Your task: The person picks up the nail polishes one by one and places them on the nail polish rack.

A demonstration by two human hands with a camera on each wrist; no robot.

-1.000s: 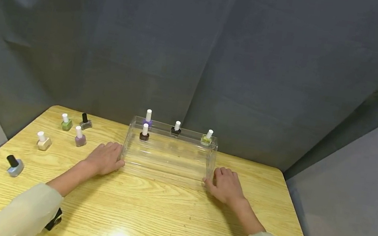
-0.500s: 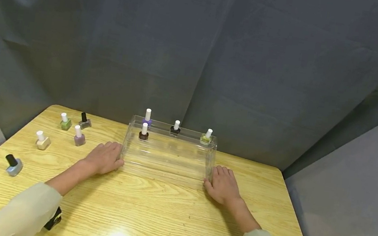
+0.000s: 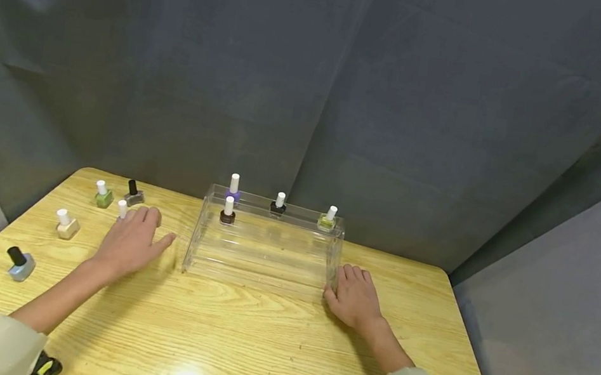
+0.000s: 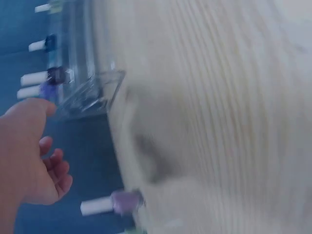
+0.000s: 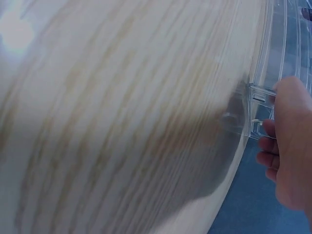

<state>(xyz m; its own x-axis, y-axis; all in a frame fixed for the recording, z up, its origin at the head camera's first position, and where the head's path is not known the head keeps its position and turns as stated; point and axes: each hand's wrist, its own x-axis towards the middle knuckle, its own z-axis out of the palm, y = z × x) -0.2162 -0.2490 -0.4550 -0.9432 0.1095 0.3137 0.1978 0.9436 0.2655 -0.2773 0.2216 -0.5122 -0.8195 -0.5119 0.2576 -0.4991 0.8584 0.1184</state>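
A clear stepped display rack (image 3: 262, 253) stands on the wooden table. My right hand (image 3: 356, 299) grips its right end, thumb at the front corner and fingers curled along the side. On the rack stand white-capped nail polish bottles: purple (image 3: 234, 188), dark brown-red (image 3: 228, 211), black (image 3: 278, 204) and yellow-green (image 3: 327, 218). My left hand (image 3: 130, 242) is off the rack, palm down over the table, with thumb spread and nothing held. It overlaps a mauve nail polish bottle (image 4: 126, 202), whose white cap shows past the fingers in the head view.
At the table's left stand more nail polish bottles: green (image 3: 103, 197), grey with black cap (image 3: 135, 195), cream (image 3: 67, 228) and pale blue with black cap (image 3: 21, 267). A dark curtain (image 3: 314, 87) hangs behind the table's back edge.
My left hand has let go of the rack's left end and moved left towards the mauve bottle. My right hand stays at the right end; the rack has not moved.
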